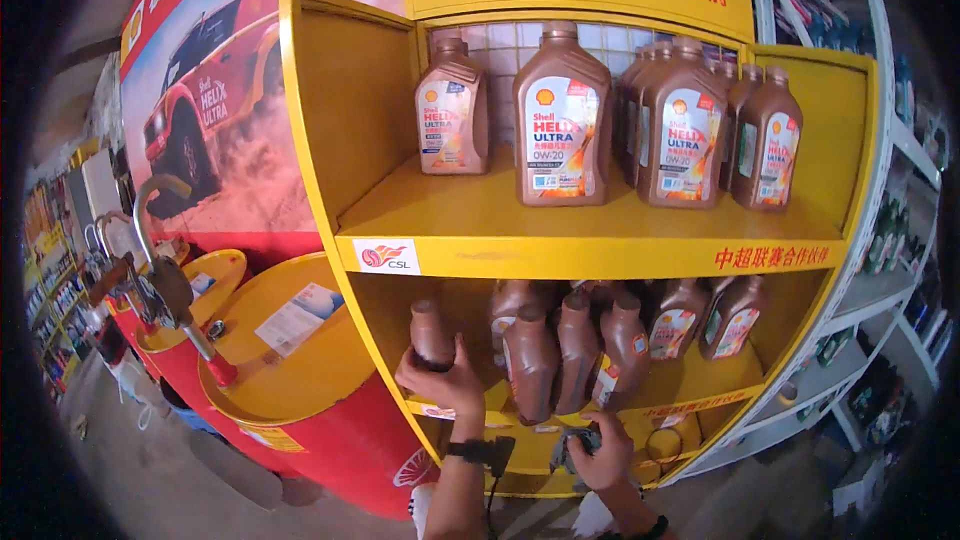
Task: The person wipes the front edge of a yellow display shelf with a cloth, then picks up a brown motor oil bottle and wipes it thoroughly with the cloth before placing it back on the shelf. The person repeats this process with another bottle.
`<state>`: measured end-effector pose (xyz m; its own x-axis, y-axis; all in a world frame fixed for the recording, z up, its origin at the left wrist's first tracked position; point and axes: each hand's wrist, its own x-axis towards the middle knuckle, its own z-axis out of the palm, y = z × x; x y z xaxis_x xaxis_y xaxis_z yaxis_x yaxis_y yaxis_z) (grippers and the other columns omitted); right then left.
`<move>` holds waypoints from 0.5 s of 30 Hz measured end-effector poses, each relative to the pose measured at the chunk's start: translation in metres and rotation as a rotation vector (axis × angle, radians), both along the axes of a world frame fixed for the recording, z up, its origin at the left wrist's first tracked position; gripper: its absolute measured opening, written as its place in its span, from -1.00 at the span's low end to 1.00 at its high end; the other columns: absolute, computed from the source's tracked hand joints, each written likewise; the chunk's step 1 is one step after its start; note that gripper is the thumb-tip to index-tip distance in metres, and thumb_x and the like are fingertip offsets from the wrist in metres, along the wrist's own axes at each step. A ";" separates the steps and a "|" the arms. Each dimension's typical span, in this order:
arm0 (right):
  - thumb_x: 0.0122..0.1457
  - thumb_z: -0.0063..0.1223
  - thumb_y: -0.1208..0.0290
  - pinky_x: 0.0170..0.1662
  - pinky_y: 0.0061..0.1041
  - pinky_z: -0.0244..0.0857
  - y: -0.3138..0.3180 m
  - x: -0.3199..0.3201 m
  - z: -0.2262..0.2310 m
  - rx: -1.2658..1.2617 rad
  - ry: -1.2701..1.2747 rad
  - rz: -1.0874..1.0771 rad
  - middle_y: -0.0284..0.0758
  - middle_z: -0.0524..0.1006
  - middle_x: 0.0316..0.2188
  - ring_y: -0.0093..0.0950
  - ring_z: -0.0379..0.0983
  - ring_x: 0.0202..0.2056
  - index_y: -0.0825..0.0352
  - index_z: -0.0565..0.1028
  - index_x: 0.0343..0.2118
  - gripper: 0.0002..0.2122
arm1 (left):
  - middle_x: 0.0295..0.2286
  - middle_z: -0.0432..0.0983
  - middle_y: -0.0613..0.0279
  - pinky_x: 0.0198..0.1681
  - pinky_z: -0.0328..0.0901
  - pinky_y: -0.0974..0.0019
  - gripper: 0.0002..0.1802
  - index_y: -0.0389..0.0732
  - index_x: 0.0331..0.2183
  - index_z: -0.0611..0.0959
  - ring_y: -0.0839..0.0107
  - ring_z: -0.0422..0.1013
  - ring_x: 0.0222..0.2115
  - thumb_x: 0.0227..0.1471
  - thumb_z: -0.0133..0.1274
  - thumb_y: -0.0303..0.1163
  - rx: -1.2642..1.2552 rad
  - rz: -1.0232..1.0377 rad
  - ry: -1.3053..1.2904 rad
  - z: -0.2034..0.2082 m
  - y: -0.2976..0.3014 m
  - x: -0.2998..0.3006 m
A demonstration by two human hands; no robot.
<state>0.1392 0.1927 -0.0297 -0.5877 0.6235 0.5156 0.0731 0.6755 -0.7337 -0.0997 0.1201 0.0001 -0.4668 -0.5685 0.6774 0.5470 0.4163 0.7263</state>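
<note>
My left hand [447,378] is wrapped round a small brown motor oil bottle [430,333] at the left end of the lower shelf. Its lower part is hidden behind my fingers. A dark band circles that wrist. In front of the shelf's lower edge, my right hand [606,452] grips a crumpled grey-green cloth [572,448]. Between and above my hands, several brown oil bottles stand close together, one of them a front bottle [530,365] near the lower shelf's edge.
The yellow display rack [560,258] has an upper shelf with more brown oil bottles [562,120]. To its left stand red drums with yellow tops [270,380], one carrying a metal hand pump [165,285]. White metal shelving [850,310] with dark goods runs along the right.
</note>
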 end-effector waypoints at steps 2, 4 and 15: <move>-0.12 0.39 0.29 -0.01 -0.16 0.37 0.012 -0.005 -0.008 0.029 -0.039 -0.073 0.00 0.43 0.04 -0.04 0.45 -0.02 0.33 0.34 0.10 -0.32 | -0.13 0.26 -0.07 0.00 0.21 0.00 -0.17 -0.32 0.00 0.34 -0.02 0.27 -0.13 -0.31 0.43 -0.43 0.007 -0.052 -0.020 0.004 0.017 0.009; -0.18 0.42 0.36 0.09 -0.21 0.29 0.008 -0.019 -0.001 0.063 0.003 -0.127 -0.01 0.38 0.07 -0.05 0.37 0.06 0.36 0.23 0.18 -0.19 | -0.06 0.19 -0.07 0.09 0.19 -0.01 -0.13 -0.31 0.04 0.32 -0.02 0.24 -0.06 -0.31 0.42 -0.44 0.058 -0.166 0.022 -0.004 0.027 0.011; -0.28 0.52 0.39 0.20 -0.21 0.17 -0.013 -0.076 -0.022 -0.114 0.048 -0.191 0.10 0.25 0.16 0.03 0.25 0.16 0.46 -0.07 0.30 0.11 | 0.19 0.07 -0.13 0.30 -0.01 0.14 0.47 -0.38 0.30 -0.18 0.10 0.05 0.24 -0.41 0.53 -0.35 -0.208 -1.313 -0.214 -0.036 -0.062 -0.055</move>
